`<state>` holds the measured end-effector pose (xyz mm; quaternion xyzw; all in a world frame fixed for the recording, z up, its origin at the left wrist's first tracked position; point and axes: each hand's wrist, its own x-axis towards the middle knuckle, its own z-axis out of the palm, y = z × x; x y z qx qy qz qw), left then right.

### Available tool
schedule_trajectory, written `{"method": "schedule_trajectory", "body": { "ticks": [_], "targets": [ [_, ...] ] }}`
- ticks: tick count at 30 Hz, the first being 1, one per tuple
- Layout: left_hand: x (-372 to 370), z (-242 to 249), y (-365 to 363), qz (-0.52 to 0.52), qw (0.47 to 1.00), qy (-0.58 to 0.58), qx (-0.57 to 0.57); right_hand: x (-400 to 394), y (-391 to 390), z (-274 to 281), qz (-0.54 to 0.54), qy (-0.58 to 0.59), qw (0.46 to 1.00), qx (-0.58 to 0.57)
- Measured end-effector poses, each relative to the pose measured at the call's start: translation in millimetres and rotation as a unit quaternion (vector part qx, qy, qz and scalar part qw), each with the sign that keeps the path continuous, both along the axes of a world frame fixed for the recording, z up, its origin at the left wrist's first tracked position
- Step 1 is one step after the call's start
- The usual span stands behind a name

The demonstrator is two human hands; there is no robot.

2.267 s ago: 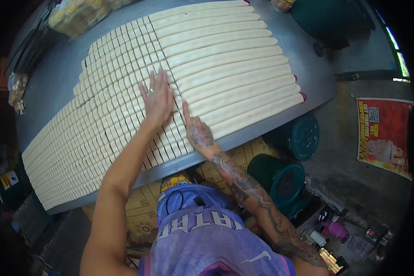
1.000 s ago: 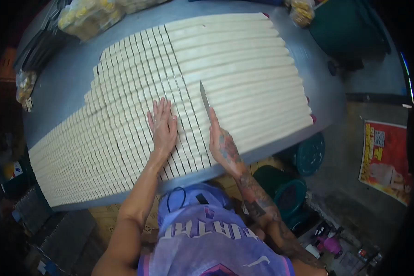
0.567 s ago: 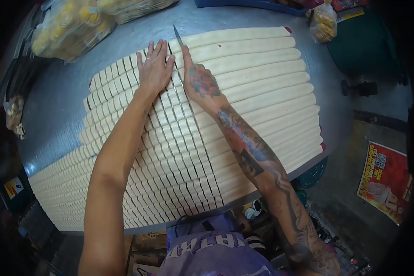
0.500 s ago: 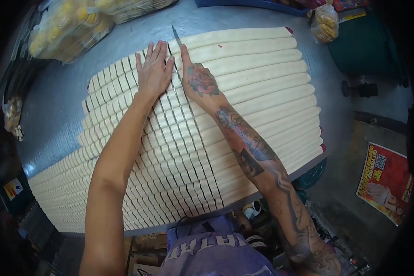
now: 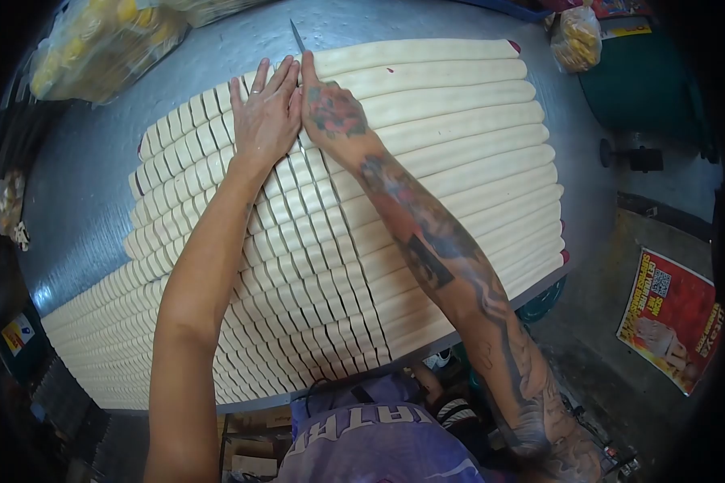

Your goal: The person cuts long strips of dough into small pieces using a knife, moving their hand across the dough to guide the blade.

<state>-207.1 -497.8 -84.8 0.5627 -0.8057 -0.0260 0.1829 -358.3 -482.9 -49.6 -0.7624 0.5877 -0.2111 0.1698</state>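
Long pale dough rolls (image 5: pixel 451 121) lie side by side across the metal table. Their left portions are sliced into short pieces (image 5: pixel 189 189) by rows of dark cut lines. My left hand (image 5: pixel 266 121) rests flat on the cut pieces near the far edge, fingers stretched out. Right beside it, my right hand (image 5: pixel 334 113) is closed around a knife (image 5: pixel 297 36), its index finger stretched forward along the top. The blade points away from me and reaches past the farthest roll; the handle is hidden in the hand.
Plastic bags with yellow contents (image 5: pixel 97 48) stand at the table's far left. A smaller tied bag (image 5: pixel 576 40) sits at the far right near a dark green container (image 5: pixel 640 88). A red poster (image 5: pixel 670 318) is at the right. Bare metal tabletop (image 5: pixel 80 225) shows at left.
My right hand and the knife have moved away from me, so the blade reaches further beyond the last roll. My left hand has shifted slightly the same way. The view has tilted a little.
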Motion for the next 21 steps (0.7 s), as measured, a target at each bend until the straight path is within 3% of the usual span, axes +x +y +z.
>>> {"method": "schedule_trajectory", "body": {
  "ticks": [6,9,13,16,17,19,21],
  "targets": [
    [0,-4,-1,0.004,1.000,-0.007,-0.015,2,-7,-2,0.010,-0.001,1.000,-0.005],
    [0,-4,-1,0.004,1.000,0.004,-0.004,-9,51,10,-0.013,0.065,0.998,0.023],
    [0,3,10,0.008,0.999,0.040,0.009,-28,128,1,0.018,0.058,0.995,0.085],
    [-11,18,58,0.035,0.998,0.046,0.016,-31,152,6,0.000,0.076,0.991,0.109],
    [-15,20,84,-0.004,0.999,0.032,0.037,-30,150,2,-0.001,0.073,0.992,0.107],
    [-28,10,135,-0.045,0.997,-0.031,0.059,-26,154,-4,-0.024,0.027,0.997,-0.062],
    [-30,14,147,-0.038,0.997,-0.049,0.038,-31,177,-6,-0.017,0.011,0.999,-0.047]
  ]
}}
